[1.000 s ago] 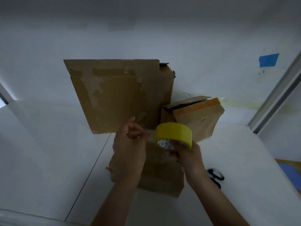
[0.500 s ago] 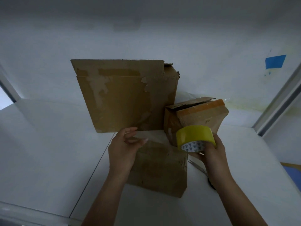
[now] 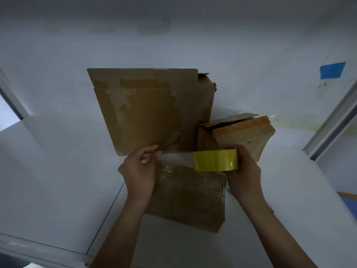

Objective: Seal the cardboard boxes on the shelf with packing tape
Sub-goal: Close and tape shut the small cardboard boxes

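The person stands at a white shelf (image 3: 48, 171) with three worn cardboard boxes on it. The nearest, a low box (image 3: 189, 198), lies flat right in front of them. Its brown top is scuffed, pricked with small holes and shiny with old clear tape near the far edge. Behind it a tall box (image 3: 150, 113) stands upright, its face patchy where tape and paper have been torn away and the corrugation showing on its right. Just beside that on the right sits a small box (image 3: 241, 132), tilted, with an orange band along its upper edge and a flap gaping at the top.

The right hand (image 3: 245, 176) grips a yellow roll of packing tape (image 3: 215, 160), holding it on edge above the low box's far right corner. The left hand (image 3: 139, 171) is over the far left corner. Its thumb and forefinger are pinched on what looks like the free end of a clear strip of tape (image 3: 173, 157) stretched across to the roll. The strip is so faint that I can't tell whether it touches the cardboard.

A blue patch (image 3: 332, 71) is stuck to the wall on the right.
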